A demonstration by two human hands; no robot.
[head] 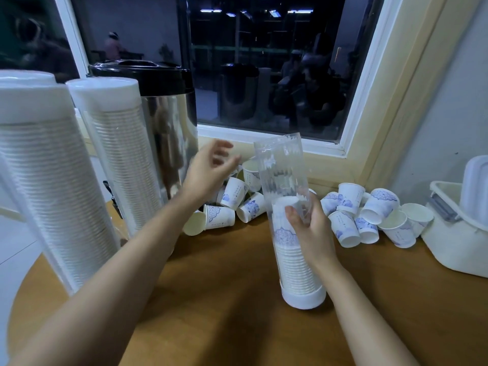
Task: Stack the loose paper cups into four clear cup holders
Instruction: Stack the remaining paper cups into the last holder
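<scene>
In the head view, a clear cup holder [282,175] is gripped about its middle by the right hand [311,228], fingers curled round it. It is stood on the table [224,299], part filled with stacked cups [290,260], its long axis set from 6 to 12 o'clock and tipped slightly toward 11. The left hand [208,170] is held open and empty over the nearer heap of loose cups [232,202], seen at its 4 o'clock. The holder's top end is found at its 3 o'clock.

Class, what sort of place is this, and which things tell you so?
Probably an office or canteen drinks corner: a steel urn, capped cup holders, and loose paper cups on a wooden table.
</scene>
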